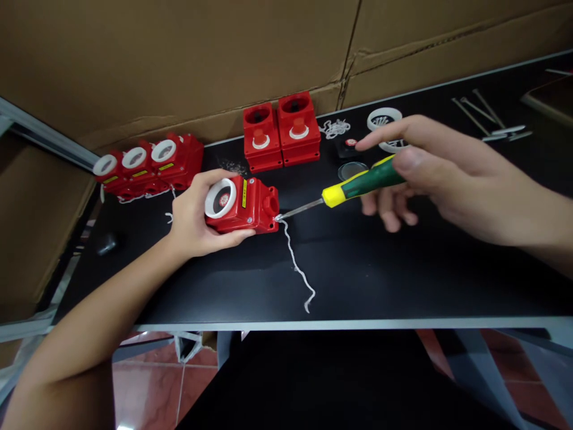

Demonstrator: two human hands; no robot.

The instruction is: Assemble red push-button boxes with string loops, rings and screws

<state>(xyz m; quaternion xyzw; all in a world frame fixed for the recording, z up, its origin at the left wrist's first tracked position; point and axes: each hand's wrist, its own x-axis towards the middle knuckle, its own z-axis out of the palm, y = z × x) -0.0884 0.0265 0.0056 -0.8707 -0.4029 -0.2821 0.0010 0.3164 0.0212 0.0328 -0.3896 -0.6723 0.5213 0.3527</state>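
My left hand (192,215) is wrapped round a red box-shaped housing (257,206), which has a white ring round a dark window and a yellow label. It lies on the black table with its narrow end to the right. A white string (294,260) trails from that end's corner onto the tabletop. My right hand (447,179) holds a screwdriver (364,183) by its green and yellow handle, with the index finger stretched out and the other fingers loosely curled. The screwdriver's tip touches the corner where the string comes out.
Red housings with white rings (150,161) stand in a row at the back left. Two red housings (282,131) with open round holes stand at the back wall. Farther right lie bunched string (335,128), white rings (384,116), a clear disc (352,171) and long metal pins (477,113).
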